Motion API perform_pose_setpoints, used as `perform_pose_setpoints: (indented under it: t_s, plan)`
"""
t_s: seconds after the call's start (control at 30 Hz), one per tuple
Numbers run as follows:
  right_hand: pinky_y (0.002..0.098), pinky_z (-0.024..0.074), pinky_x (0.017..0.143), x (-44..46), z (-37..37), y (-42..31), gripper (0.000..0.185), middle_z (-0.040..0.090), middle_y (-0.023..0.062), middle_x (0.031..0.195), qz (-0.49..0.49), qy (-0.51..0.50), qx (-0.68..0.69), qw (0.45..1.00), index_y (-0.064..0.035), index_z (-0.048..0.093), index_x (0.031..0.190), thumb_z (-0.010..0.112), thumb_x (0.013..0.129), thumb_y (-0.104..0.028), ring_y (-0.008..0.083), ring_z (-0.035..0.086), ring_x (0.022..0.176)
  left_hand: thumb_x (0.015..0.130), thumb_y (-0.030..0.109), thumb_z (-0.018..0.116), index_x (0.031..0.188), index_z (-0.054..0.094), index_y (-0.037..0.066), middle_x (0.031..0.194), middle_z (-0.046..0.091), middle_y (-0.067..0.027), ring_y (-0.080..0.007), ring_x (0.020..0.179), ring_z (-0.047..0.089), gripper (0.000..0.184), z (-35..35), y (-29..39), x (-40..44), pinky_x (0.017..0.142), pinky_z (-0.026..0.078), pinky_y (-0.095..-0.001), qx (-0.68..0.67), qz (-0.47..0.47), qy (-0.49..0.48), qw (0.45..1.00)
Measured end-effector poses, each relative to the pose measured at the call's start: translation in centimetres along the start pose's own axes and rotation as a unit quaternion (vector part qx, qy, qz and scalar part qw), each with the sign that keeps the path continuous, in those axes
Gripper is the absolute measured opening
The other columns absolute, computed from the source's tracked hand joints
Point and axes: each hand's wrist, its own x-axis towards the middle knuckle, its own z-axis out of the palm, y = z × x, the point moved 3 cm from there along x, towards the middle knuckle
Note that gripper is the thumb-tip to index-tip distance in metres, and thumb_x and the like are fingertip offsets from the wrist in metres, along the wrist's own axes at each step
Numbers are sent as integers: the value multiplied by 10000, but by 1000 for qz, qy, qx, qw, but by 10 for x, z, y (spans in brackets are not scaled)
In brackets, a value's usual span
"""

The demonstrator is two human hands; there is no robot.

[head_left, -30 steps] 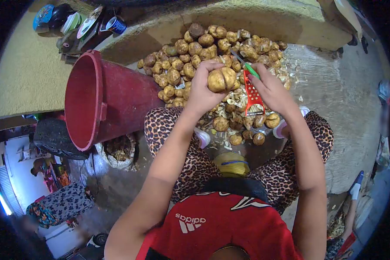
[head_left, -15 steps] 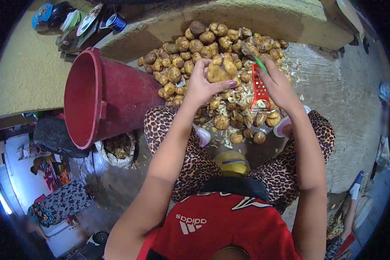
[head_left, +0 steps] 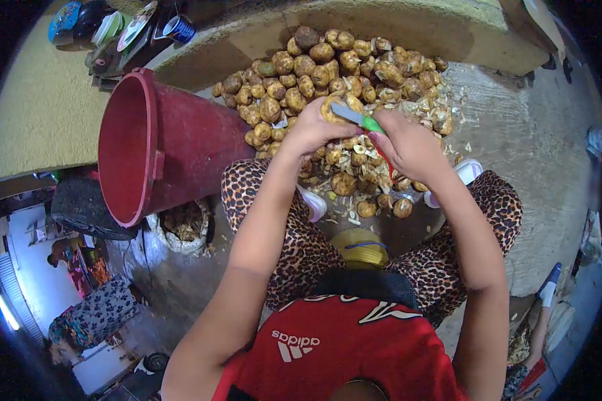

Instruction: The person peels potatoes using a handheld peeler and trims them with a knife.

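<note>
My left hand (head_left: pixel 309 130) is closed round a tan tuber (head_left: pixel 328 113) with brown patches, like a potato, held over the pile. A green-handled knife (head_left: pixel 373 124) is gripped in my right hand (head_left: pixel 411 148), its blade lying across the upper face of the tuber. From under the same hand pokes a red grater (head_left: pixel 385 159), mostly hidden and edge-on; the fingers seem to hold it along with the knife. Below both hands, pale peelings and slices (head_left: pixel 359 148) are strewn among more tubers.
A large heap of tubers (head_left: pixel 304 65) lies against the low wall (head_left: pixel 448 33). On the left, a big red bin (head_left: pixel 194 140) rests on its side near a white sack (head_left: pixel 180 242). A yellow container (head_left: pixel 358 248) stands between my legs.
My right hand has moved left and turned, bringing the knife blade onto the tuber. The red grater, earlier seen face-on, is now mostly covered by the hand.
</note>
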Motion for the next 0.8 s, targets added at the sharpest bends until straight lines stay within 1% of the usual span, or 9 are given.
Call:
perform_pose_setpoints:
  t_s: [0.03,0.13,0.33,0.43,0.53,0.63,0.67,0.73,0.8]
  plan:
    - [461,472,617,-1,3,-2,309,540,182,925,3,-11,-5,1000,-69,447,1052,423,889,-330,375,571,751,662,50,723,1008,528,44,864,623,-46,-101,667,590,397,-2,-3,1,535,459,-211,20,8,0,1000]
    - [466,441,622,0,3,-8,257,530,175,872,28,-36,2,999,-66,438,964,434,880,-308,378,553,760,612,40,729,1002,542,-1,879,617,-43,-106,776,579,434,-4,-7,0,709,474,-254,-25,26,12,999]
    - [471,437,607,-1,5,-4,262,531,165,843,23,-31,-32,999,-68,426,933,420,885,-325,374,557,736,653,34,711,984,557,35,892,628,-32,-118,803,595,365,-2,-7,1,740,478,-255,0,21,-58,998]
    - [471,432,609,-2,4,-4,268,532,172,834,4,-26,-21,999,-69,416,923,411,887,-335,381,553,733,633,25,722,991,563,34,904,623,-20,-104,821,581,393,-4,-3,-1,776,465,-259,18,3,-83,996]
    - [479,419,615,-1,9,6,279,532,186,823,31,-27,-8,999,-57,406,902,395,895,-336,407,540,732,584,50,757,991,564,19,895,616,-30,-105,810,564,451,-5,-4,2,756,458,-256,84,36,-82,992]
    - [482,403,661,6,-8,57,280,534,211,842,209,-85,-5,974,-40,405,892,377,906,-318,424,525,770,554,62,791,1055,548,18,947,609,-36,-110,857,552,559,5,9,-23,794,446,-259,70,86,-113,987]
    - [481,398,679,3,-6,58,279,535,218,851,202,-70,31,976,-36,410,895,372,908,-312,425,522,787,537,78,813,1102,527,16,980,604,-37,-115,890,551,636,0,3,-20,816,440,-262,53,77,-109,990]
    - [479,389,715,3,-3,55,279,538,232,868,174,-50,98,979,-29,419,902,363,913,-302,428,515,821,542,70,813,1066,523,25,956,598,-13,-96,875,540,600,-6,2,-13,810,437,-254,90,72,-86,990]
    - [489,404,702,-1,1,38,292,546,246,835,113,-27,100,988,-25,420,917,363,910,-312,422,532,811,561,82,812,1039,524,32,945,595,-7,-89,870,536,561,-8,1,-9,804,436,-252,104,80,-81,988]
